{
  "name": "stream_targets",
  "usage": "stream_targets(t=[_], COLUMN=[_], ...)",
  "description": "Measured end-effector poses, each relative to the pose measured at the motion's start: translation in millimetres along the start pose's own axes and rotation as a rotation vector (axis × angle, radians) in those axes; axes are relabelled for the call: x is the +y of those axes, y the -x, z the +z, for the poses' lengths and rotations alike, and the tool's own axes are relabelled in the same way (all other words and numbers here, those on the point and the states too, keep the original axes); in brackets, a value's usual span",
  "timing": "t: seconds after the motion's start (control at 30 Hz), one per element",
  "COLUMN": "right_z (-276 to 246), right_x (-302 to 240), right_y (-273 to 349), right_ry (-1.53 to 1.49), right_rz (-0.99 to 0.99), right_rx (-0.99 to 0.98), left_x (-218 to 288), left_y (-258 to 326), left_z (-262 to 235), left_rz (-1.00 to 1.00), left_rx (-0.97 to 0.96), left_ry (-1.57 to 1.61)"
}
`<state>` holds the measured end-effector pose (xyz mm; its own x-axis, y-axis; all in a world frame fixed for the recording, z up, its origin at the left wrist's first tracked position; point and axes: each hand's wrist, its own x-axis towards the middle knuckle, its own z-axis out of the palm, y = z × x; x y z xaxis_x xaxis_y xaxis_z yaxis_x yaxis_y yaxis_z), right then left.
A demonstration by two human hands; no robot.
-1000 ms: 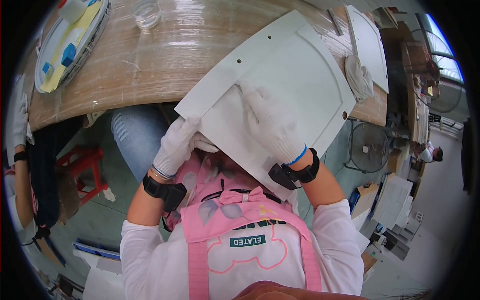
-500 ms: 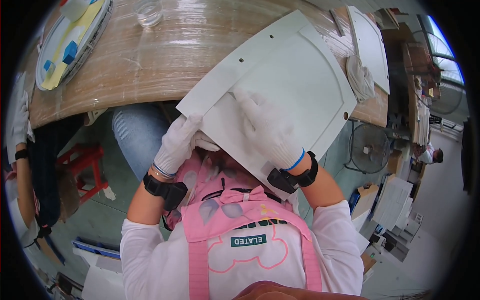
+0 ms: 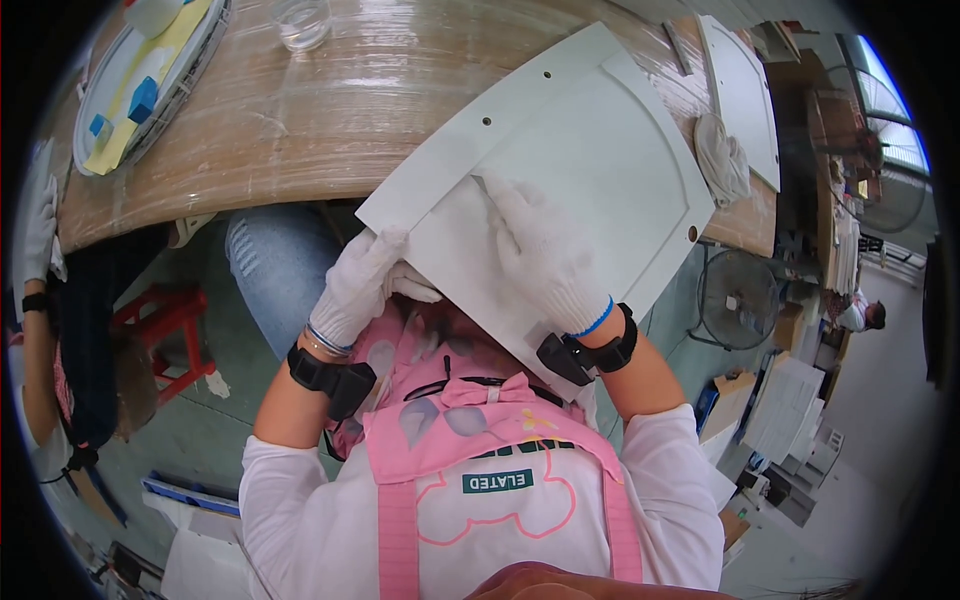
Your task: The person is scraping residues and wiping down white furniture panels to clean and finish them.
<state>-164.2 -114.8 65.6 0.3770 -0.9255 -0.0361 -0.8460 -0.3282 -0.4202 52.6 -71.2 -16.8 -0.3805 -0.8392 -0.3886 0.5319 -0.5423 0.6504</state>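
Nearest the camera, a pink apron [image 3: 470, 470] is covering a white long-sleeved top, with black bands on both wrists. Just beyond it, the left hand [image 3: 362, 285], in a white knit glove, is gripping the near left edge of a large white panel [image 3: 560, 170] — its fingers are curled around that edge, thumb side under the board. The right hand [image 3: 540, 250], gloved the same way, is lying flat and spread open on the panel's upper face, pressing down with the fingers pointing away from the body; it is closing around nothing. The panel is leaning tilted, its near corner hanging over the person's lap and its far part resting on the edge of the wooden bench [image 3: 330, 100]. It has a raised frame border and a few small round holes near its edges.

Farther off on the bench, a crumpled grey rag [image 3: 722, 158] is sitting just beside the panel's right side, and another white panel [image 3: 742, 95] is lying behind that. At the far left a round tray [image 3: 195, 70] is holding yellow and blue pieces, with a clear glass jar [image 3: 302, 20] near it. A second person's gloved hand [image 3: 40, 225] is showing at the left edge.
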Motion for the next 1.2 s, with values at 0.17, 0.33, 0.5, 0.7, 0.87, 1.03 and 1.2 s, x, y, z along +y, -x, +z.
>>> stream_targets(t=[0.17, 0.33, 0.5, 0.7, 0.87, 1.03, 1.2], right_z=[3, 4, 9, 7, 1, -1, 6], right_x=[-2, -6, 1, 0, 0, 4, -11], right_y=[3, 3, 3, -3, -1, -9, 5], right_ry=[0.022, 0.026, 0.005, 0.158, 0.040, 0.068, 0.012], right_rz=[-0.058, 0.030, -0.010, -0.007, -0.066, -0.029, -0.134], right_rx=[-0.023, 0.051, 0.167, 0.074, 0.086, 0.177, -0.057], left_x=[2, 1, 2, -1, -3, -3, -2], left_y=[1, 0, 1, 0, -1, -1, 0], left_z=[5, 3, 3, 0, -3, -1, -1], left_rz=[0.007, -0.006, -0.003, 0.007, 0.015, 0.004, 0.010], left_rx=[0.013, -0.003, 0.012, 0.022, 0.011, 0.022, 0.004], left_ry=[-0.001, 0.007, -0.009, -0.044, -0.027, -0.026, -0.018])
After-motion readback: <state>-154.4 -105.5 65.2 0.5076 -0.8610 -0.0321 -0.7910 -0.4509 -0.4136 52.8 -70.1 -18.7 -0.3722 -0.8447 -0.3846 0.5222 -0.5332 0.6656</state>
